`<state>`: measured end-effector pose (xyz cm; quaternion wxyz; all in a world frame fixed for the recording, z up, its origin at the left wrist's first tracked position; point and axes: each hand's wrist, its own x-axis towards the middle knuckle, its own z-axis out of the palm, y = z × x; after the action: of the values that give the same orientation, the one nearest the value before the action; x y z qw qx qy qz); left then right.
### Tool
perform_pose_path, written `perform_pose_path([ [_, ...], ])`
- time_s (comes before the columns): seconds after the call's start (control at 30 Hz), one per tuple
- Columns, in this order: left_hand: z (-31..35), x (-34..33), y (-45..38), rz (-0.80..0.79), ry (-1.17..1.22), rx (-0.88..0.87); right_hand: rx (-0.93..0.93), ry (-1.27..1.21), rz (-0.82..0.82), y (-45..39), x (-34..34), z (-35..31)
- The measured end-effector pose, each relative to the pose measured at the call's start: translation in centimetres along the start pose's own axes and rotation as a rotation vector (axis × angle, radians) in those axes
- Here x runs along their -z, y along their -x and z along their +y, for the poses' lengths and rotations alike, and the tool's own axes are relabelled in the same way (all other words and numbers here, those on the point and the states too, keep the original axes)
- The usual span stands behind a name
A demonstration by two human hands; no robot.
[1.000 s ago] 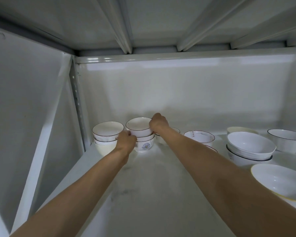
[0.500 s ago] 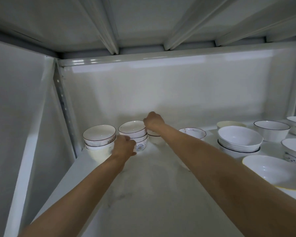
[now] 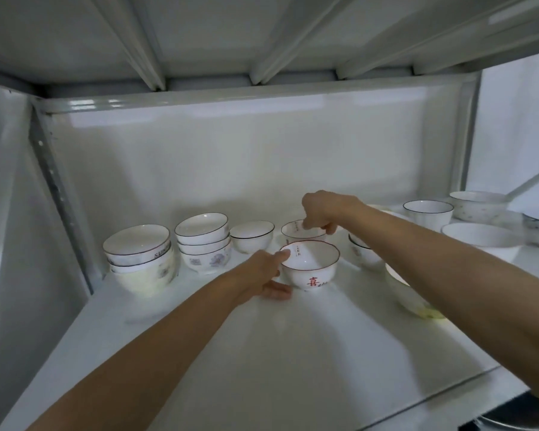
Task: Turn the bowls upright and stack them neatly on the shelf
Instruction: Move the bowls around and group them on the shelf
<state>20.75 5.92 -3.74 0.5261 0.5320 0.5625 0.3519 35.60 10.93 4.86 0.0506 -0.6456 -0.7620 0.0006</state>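
Observation:
A white bowl with a red character [image 3: 309, 267] stands upright on the white shelf [image 3: 262, 353]. My left hand [image 3: 263, 273] holds it at its left rim, thumb over the edge and fingers under its side. Just behind it, my right hand [image 3: 322, 209] pinches the rim of a second red-rimmed bowl [image 3: 296, 230]. To the left stand a stack of three bowls [image 3: 203, 242] and another stack [image 3: 140, 259] near the corner. A single dark-rimmed bowl [image 3: 252, 236] sits between the stacks and my hands.
More upright bowls crowd the right side: a dark-rimmed bowl [image 3: 428, 211], a wide white bowl [image 3: 479, 241], a speckled bowl [image 3: 476, 205] and stacked bowls [image 3: 363, 255] partly behind my right arm. The upper shelf hangs low overhead. A metal post [image 3: 59, 194] stands at the left.
Both hands have left the three-bowl stack and moved right. My left hand now holds the red-character bowl and my right hand pinches the bowl behind it. The view shifted right.

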Motion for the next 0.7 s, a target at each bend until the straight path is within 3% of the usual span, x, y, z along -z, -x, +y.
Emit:
perform_pose_path([
  [0.13,0.0,-1.6,-0.3,-0.062,-0.043,0.031,-0.047,0.080,-0.224,1.4,-0.9,0.9],
  [0.23,0.1,-1.8,-0.3,-0.065,0.002,0.037,-0.091,-0.121,-0.393,0.2,-2.4,1.5],
  [0.4,0.8,-1.4,-0.4,-0.006,0.014,0.038,-0.099,-0.404,-0.504,-1.8,-3.4,2.6],
  [0.57,2.9,0.0,-0.2,0.161,0.062,-0.037,0.057,-0.457,-0.437,-3.7,-0.3,1.8],
  [0.7,4.5,1.5,-1.1,0.354,0.215,-0.123,0.109,-0.581,-0.240,-5.6,1.6,0.4],
])
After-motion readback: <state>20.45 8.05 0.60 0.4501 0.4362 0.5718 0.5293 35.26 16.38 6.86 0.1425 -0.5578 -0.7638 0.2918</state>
